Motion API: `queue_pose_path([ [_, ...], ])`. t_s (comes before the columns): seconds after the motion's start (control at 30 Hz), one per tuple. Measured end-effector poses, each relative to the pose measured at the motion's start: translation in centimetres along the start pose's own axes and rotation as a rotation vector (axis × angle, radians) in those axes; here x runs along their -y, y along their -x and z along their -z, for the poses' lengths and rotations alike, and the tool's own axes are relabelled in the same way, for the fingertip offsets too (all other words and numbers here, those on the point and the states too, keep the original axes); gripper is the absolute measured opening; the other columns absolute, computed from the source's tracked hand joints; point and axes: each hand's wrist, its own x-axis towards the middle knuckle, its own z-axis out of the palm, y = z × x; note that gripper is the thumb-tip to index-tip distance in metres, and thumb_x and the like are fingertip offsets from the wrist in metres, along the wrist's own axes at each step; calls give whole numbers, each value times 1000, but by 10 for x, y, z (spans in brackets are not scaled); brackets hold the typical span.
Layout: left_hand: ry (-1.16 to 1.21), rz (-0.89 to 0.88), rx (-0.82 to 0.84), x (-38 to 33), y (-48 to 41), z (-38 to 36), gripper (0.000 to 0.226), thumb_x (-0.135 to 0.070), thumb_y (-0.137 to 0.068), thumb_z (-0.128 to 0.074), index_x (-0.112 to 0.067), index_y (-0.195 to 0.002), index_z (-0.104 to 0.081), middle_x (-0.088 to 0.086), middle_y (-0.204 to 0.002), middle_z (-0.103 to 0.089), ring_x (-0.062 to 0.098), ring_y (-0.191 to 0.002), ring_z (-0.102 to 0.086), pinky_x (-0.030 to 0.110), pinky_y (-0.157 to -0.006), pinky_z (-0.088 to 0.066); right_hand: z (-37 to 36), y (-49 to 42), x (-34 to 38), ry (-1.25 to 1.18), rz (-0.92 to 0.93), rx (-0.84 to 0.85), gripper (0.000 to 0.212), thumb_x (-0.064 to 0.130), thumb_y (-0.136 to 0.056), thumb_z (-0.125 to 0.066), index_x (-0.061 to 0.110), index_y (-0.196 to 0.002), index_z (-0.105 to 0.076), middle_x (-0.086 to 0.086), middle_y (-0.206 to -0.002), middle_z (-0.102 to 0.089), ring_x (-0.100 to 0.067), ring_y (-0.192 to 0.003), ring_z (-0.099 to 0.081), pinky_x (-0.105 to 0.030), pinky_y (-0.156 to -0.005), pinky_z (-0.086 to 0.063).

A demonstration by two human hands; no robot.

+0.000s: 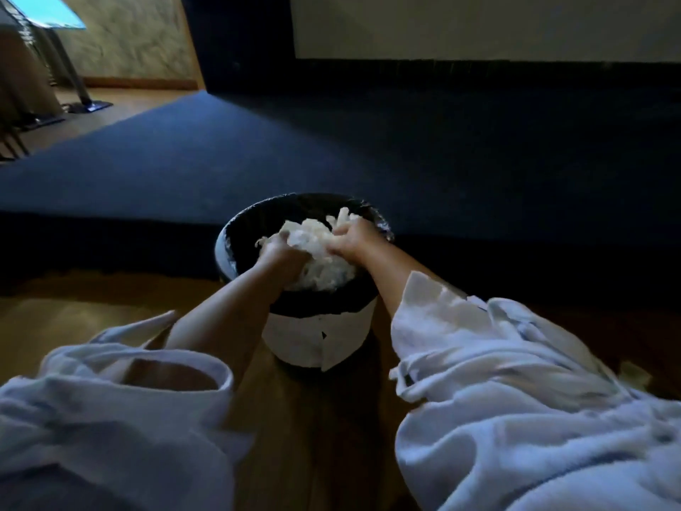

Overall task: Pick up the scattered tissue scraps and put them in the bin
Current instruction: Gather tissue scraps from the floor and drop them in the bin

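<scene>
Drop-off step, I'd say: left hand [282, 254] and right hand [352, 239] both clutch a wad of tissue scraps [320, 265] in the mouth of the bin [317, 341], which stands on the floor [313, 429] by the platform [331, 149] edge. Next they just need to let go.

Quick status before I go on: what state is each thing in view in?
Bin: upright on the wood floor, black liner over its rim.
Tissue scraps: bunched into one wad at the bin's mouth.
Left grip: holds the wad's left side.
Right grip: holds the wad's right side.
</scene>
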Motion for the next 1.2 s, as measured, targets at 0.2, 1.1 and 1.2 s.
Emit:
queue_pose_path([
  [0.2, -127, -149, -76, -5, 25, -5, 42, -19, -88, -59, -20, -129, -51, 10, -118, -54, 18, -84, -59, 16, -53, -49, 25, 24, -13, -104, 126, 19, 40, 27, -86, -63, 12, -123, -60, -8, -133, -56, -20, -120, -52, -21, -89, -36],
  [1.1, -255, -346, 985, -26, 321, -364, 16, -4, -89, -56, -15, -100, -59, 3, -106, -60, 21, -105, -60, 25, -89, -48, 94, 458, -402, -695, -723, -841, 22, 14, -89, -53, 21, -73, -64, 6, -76, -62, -13, -72, -56, -26, -68, -41],
  [1.2, -414, -387, 1128, 6, 344, -415, 22, -9, -91, -54, -12, -112, -58, 4, -112, -61, 22, -106, -59, 16, -79, -42, 81, 520, -454, -595, -914, -993, 19, 10, -93, -51, 20, -85, -65, 0, -87, -65, -18, -87, -59, -32, -81, -45],
])
